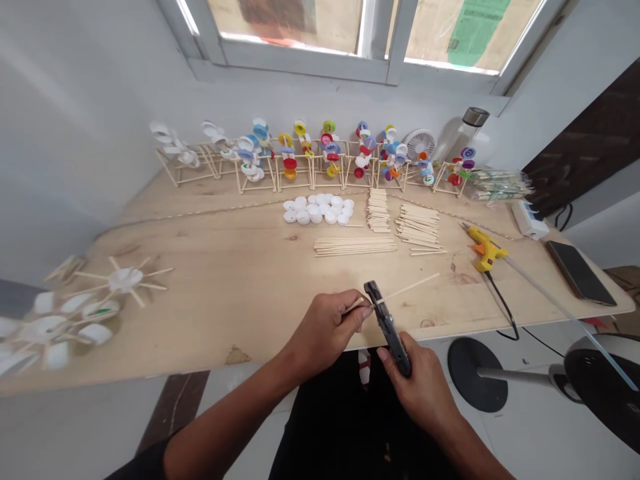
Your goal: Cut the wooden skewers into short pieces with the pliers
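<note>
My left hand (327, 328) is closed near the table's front edge, pinching a thin wooden stick (413, 285). The stick's long end reaches out to the right above the table, and a short end pokes out by my left thumb. My right hand (423, 381) is wrapped round the handles of a black hand cutter (387, 327). Its head points up and left, and the stick crosses it just beside my left fingertips. Whether the blades touch the stick I cannot tell. Beyond my hands lies a row of long sticks (355, 247).
White bottle caps (315, 210) and shorter stick piles (379, 212) (417, 227) lie mid-table. A yellow glue gun (487, 250) and a phone (580, 272) are at right. Stick-and-cap wheels (125, 280) sit at left. Stick frames with coloured caps (330, 157) line the back.
</note>
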Available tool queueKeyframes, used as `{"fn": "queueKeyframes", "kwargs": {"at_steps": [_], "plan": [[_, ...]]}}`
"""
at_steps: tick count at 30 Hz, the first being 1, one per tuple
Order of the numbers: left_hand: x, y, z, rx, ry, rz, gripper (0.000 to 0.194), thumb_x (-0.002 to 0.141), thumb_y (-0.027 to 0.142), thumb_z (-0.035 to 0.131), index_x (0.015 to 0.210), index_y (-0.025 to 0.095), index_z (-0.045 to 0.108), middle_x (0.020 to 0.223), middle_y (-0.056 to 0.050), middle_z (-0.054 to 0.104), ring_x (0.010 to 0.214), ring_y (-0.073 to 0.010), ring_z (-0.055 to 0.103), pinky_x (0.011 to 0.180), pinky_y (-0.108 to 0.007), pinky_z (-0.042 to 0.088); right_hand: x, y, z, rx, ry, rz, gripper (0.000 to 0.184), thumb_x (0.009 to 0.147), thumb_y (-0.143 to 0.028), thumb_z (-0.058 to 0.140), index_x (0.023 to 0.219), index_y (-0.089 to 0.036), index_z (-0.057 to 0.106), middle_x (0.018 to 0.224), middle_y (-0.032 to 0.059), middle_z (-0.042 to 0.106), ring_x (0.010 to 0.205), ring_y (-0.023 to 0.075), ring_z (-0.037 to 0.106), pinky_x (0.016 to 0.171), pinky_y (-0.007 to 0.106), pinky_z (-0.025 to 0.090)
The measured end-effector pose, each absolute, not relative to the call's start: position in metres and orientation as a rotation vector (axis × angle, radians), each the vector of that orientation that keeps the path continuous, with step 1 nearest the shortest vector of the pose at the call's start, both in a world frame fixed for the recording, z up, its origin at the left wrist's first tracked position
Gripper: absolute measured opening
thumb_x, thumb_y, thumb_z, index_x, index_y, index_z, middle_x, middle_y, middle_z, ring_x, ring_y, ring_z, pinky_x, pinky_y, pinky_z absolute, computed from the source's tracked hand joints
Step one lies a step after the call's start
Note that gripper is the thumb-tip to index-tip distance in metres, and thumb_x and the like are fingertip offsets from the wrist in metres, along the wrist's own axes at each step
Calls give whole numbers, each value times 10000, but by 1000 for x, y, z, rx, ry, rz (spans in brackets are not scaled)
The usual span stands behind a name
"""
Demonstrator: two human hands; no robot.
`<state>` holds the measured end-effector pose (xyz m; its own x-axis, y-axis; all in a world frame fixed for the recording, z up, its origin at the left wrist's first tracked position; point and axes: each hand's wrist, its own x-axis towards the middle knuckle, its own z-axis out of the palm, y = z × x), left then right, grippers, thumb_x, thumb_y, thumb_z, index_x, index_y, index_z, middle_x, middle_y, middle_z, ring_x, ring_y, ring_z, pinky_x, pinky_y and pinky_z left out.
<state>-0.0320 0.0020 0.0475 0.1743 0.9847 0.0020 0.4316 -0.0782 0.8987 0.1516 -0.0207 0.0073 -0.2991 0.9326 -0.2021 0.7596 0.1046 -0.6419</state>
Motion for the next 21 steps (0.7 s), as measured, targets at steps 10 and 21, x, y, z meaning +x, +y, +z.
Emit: {"fn": "queueKeyframes", "kwargs": {"at_steps": [10, 21], "plan": [[-42, 3, 32, 1486, 1408, 963, 206, 861, 322, 405, 780, 172, 520, 600, 31, 566, 462, -70, 435, 472, -187, 357, 153, -12, 13, -1737, -2107, 1095, 146, 819, -338, 484, 802, -202, 531, 661, -1, 638, 622, 173, 588, 584, 242, 370], [-59, 60, 42, 1443, 1351, 796, 164, 806, 318, 458, 739, 168, 462, 569, 11, 613, 453, -84, 483, 459, -195, 372, 163, -8, 13, -1419, -1783, 1858, 186, 825, -341, 502, 840, -167, 565, 605, -44, 538, 472, 88, 496, 472, 191, 371]]}}
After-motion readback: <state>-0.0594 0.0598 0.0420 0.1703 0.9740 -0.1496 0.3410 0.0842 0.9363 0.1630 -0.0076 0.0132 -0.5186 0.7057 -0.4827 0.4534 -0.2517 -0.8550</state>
